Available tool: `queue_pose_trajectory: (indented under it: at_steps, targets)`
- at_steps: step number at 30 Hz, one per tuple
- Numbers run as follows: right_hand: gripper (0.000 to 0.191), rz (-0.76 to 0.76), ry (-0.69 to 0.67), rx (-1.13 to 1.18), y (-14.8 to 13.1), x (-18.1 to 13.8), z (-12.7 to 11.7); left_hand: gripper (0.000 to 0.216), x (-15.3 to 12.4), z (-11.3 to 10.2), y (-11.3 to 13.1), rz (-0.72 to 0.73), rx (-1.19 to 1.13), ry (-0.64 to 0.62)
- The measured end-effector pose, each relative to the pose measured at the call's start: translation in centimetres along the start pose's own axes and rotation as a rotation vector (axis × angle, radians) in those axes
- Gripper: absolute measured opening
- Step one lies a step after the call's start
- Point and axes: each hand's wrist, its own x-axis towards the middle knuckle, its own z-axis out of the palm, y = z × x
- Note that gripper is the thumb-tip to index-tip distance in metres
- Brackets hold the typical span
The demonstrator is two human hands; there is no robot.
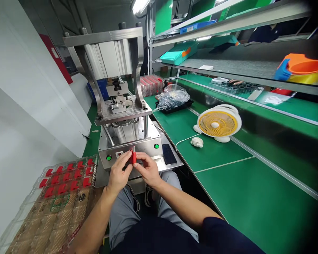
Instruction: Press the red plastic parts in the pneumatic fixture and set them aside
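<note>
Both my hands meet in front of a metal press machine (pixel 122 102) and pinch a small red plastic part (pixel 134 157) between their fingertips. My left hand (pixel 119 173) grips it from the left, my right hand (pixel 147 169) from the right. A thin metal pin seems to stick up from the part. At my left, a clear blister tray (pixel 34 208) holds several more red parts (pixel 69 174) in rows. The press has two green buttons (pixel 156 146) on its front panel.
A black phone (pixel 169 154) lies on the press base by my right hand. On the green bench stand a small yellow fan (pixel 218 123), a white lump (pixel 196 141) and a black tray with a plastic bag (pixel 173 97). Shelves hold bins above. White wall at left.
</note>
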Motion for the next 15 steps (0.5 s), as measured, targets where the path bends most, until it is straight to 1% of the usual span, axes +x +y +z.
queue_pose_trajectory:
  at_steps: [6,12,15]
  targets:
    - [0.024,0.051,0.004,0.031,0.5,0.3,0.2,0.052,0.1,-0.4,-0.1,-0.009,0.066,-0.009]
    - [0.019,0.002,-0.006,0.093,0.4,0.9,0.0,0.051,0.5,-0.2,0.2,0.006,0.118,-0.018]
    - [0.026,-0.019,-0.045,0.030,0.1,1.5,-0.5,0.048,1.9,-0.9,0.3,0.017,0.153,-0.036]
